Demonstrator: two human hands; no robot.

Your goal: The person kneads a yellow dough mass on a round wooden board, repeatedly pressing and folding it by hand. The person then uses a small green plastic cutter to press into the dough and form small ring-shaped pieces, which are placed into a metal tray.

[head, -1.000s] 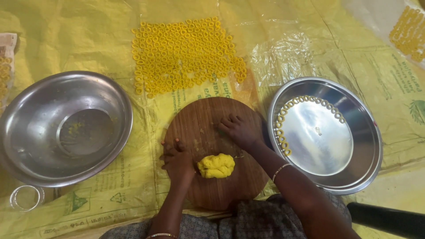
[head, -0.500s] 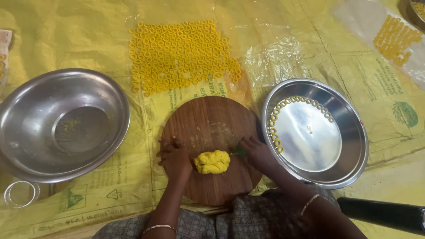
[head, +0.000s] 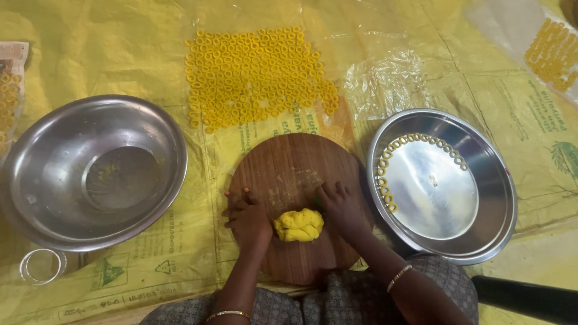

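Since a moment ago the right hand (head: 340,207) has drawn in from the board's (head: 289,168) far side to the dough (head: 298,224). Both hands now flank the yellow lump near the board's front, left hand (head: 247,218) cupped loosely against it, neither gripping.

A lump of dough (head: 298,224) sits on a round wooden board (head: 289,168), between the person's left hand (head: 247,215) and right hand (head: 341,206), touching both. Left of the left hand stands a large metal bowl (head: 36,180), with a small ring-shaped band (head: 42,266) just nearer the person than it. Right of the right hand lies a metal plate (head: 494,204) with a curved row of small dough rings (head: 388,174) in it. Beyond both hands, past the board, many dough rings (head: 256,75) lie spread on a plastic sheet (head: 90,54).
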